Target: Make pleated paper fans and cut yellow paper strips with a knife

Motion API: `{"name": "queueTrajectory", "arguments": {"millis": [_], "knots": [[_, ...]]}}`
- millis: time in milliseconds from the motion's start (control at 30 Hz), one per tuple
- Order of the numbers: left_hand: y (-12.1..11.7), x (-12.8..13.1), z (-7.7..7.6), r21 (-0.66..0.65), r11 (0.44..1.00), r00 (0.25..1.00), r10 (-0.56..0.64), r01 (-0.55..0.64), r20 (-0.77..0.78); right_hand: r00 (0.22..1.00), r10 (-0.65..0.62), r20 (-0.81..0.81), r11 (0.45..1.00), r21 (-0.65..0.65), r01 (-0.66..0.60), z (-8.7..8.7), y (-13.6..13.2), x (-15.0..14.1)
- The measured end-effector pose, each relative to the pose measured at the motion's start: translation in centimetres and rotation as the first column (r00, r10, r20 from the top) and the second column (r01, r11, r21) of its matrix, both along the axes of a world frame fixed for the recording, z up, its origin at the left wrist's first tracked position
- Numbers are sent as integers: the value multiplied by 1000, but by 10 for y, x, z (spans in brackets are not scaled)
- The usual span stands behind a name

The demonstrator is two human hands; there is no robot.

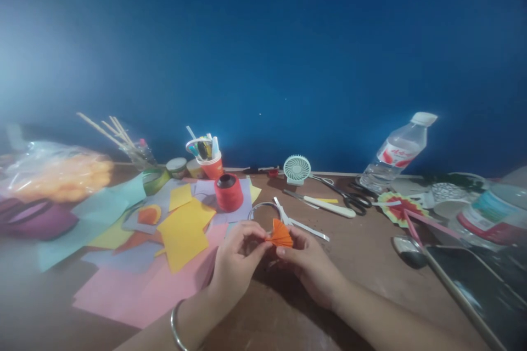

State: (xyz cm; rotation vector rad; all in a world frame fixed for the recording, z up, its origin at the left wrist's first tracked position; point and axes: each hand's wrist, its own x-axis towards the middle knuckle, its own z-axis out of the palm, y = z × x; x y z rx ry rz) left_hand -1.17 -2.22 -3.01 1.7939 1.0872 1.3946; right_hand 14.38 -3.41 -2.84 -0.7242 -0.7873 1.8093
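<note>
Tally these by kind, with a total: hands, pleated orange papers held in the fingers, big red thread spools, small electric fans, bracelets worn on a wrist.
Hands, the left hand and right hand: 2
Held pleated orange paper: 1
Big red thread spool: 1
Small electric fan: 1
Worn bracelet: 1
Total: 6
</note>
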Motion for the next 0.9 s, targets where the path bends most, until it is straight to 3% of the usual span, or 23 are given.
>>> {"name": "queueTrajectory", "arguments": {"millis": [133, 300, 500, 800, 900], "knots": [[0, -4, 4, 136, 991, 995, 14, 0, -104, 999, -46, 5, 999, 13, 46, 1, 3, 5], [-3, -6, 9, 224, 974, 989, 11, 23, -148, 983, -95, 158, 995, 49, 89, -1, 6, 9], [-3, -6, 8, 261, 965, 982, 13, 37, -190, 995, -74, 63, 997, 33, 72, -1, 8, 10], [0, -6, 8, 122, 992, 970, 0, 31, -245, 992, -123, -4, 990, 72, 123, 1, 5, 9], [2, -1, 8, -119, 989, 996, -87, 91, 34, 992, -113, 54, 981, 162, 103, 4, 3, 7]]}}
